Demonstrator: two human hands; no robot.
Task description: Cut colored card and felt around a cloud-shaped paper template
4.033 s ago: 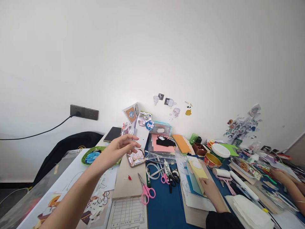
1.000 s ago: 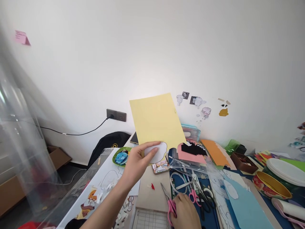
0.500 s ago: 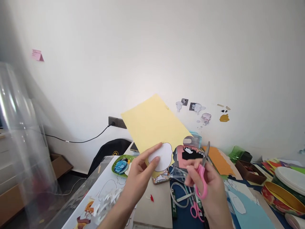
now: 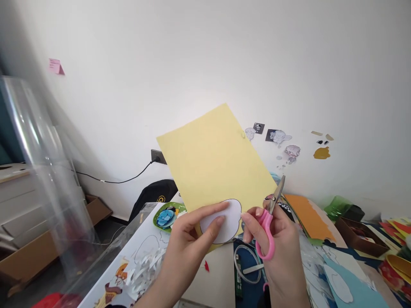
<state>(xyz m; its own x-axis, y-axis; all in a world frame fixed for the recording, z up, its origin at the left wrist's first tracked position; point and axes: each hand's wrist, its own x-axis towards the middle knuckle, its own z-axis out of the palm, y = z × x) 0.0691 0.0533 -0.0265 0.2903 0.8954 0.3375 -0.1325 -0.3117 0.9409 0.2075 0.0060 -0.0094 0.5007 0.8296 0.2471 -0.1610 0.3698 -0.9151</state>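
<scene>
My left hand (image 4: 195, 233) pinches a white paper cutout (image 4: 230, 218) with a dark scalloped outline against a yellow sheet of paper (image 4: 212, 158). The thumb and forefinger lie on the cutout's face; the other fingers are behind the sheet. In my right hand (image 4: 279, 244) is a pair of pink-handled scissors (image 4: 266, 239). Its blades point up and look nearly closed, just beside the sheet's lower right corner. The tips of my right thumb and forefinger are close to the cutout's right edge; whether they touch the paper I cannot tell.
A green dish (image 4: 157, 219) of blue paper pieces stands left, near white paper shreds (image 4: 146, 271). Orange paper (image 4: 306, 214), a brown box (image 4: 359, 235) and blue paper (image 4: 362, 278) lie right. A coiled grey cable (image 4: 245, 280) is below my hands. Small cutouts (image 4: 278, 136) are on the wall.
The yellow sheet and cutout have tilted more upright, and the sheet's lower right corner now sits by the scissors. My right hand has come closer to the cutout. The view has shifted slightly left.
</scene>
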